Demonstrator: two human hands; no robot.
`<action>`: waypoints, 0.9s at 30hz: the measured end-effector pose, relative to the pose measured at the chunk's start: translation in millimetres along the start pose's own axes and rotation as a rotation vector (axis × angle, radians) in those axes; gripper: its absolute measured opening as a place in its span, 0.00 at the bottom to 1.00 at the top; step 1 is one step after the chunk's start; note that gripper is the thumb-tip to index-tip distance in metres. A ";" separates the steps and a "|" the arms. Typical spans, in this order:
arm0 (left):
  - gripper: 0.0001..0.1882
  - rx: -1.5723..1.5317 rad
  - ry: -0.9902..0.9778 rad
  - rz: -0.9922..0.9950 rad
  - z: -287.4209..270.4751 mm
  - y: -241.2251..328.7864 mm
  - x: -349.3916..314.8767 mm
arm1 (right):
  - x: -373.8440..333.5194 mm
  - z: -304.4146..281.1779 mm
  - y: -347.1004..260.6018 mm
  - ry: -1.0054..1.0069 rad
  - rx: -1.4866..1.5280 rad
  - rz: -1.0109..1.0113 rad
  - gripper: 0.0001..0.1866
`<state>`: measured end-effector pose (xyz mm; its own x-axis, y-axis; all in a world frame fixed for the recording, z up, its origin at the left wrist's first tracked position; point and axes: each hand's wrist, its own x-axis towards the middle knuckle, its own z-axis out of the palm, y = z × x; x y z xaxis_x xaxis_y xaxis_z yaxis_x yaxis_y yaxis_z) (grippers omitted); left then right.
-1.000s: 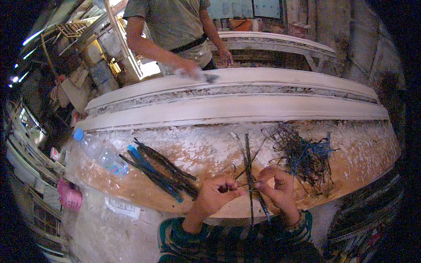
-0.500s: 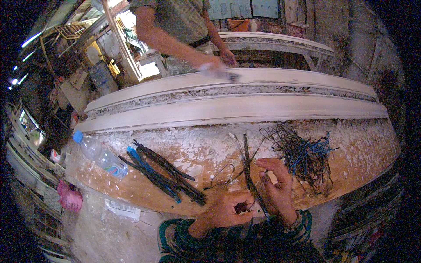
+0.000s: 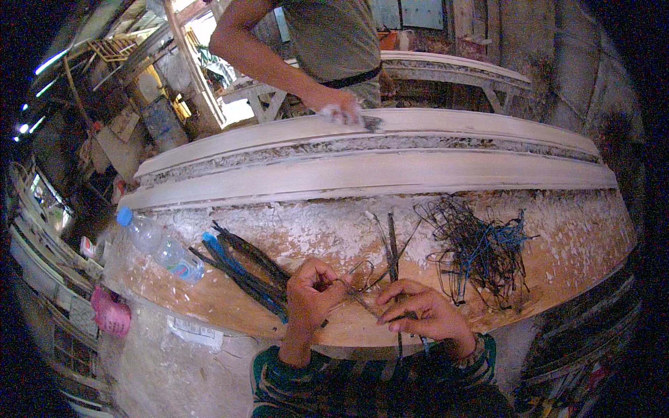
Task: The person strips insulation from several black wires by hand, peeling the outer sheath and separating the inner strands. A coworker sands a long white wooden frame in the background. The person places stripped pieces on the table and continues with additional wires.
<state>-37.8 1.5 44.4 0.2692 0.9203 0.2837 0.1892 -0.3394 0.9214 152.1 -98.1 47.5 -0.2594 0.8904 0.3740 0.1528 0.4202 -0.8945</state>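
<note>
Over a white-flecked wooden tabletop (image 3: 202, 296), the left hand (image 3: 310, 296) pinches a thin dark strand (image 3: 362, 300) between thumb and fingers; the right hand (image 3: 426, 311), half-curled over dark strips (image 3: 393, 244), sits at the strand's lower end, grip unclear, near a tangled black-and-blue pile (image 3: 482, 252)

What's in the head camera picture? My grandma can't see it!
A thin dark strand runs between a person's left-hand grip and right-hand grip above a wooden worktop. Bundled black and blue strips and a blue-capped plastic bottle lie left, a tangled pile of strands right. Behind, a co-worker reaches toward a long white board.
</note>
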 end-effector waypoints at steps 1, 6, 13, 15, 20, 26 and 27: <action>0.13 -0.026 -0.004 -0.019 0.5 0.7 0.8 | 1.5 0.7 -0.2 -0.106 -0.001 -0.023 0.10; 0.11 -0.011 -0.008 -0.015 7.6 -8.2 1.2 | 1.8 1.5 0.1 -0.152 0.021 -0.057 0.11; 0.07 -0.009 -0.136 0.020 15.5 0.3 -4.8 | 0.7 -6.1 3.4 -0.119 -0.051 -0.133 0.06; 0.07 -0.081 -0.171 0.050 18.3 0.1 -5.4 | 0.1 -5.1 3.3 -0.030 -0.015 -0.093 0.06; 0.07 -0.065 -0.277 0.041 19.5 -1.1 -9.3 | -6.4 1.1 5.2 0.334 0.067 0.073 0.06; 0.09 -0.215 -0.638 0.189 27.7 6.6 -19.2 | -3.7 3.4 19.3 0.636 -0.276 0.084 0.05; 0.09 -0.190 -0.663 0.311 29.7 10.8 -22.0 | -3.7 3.4 18.7 0.659 -0.367 0.091 0.05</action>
<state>-13.7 -28.2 40.2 0.8068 0.4574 0.3739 -0.1381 -0.4694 0.8721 152.8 -94.1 28.5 0.3749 0.7961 0.4750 0.4840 0.2689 -0.8327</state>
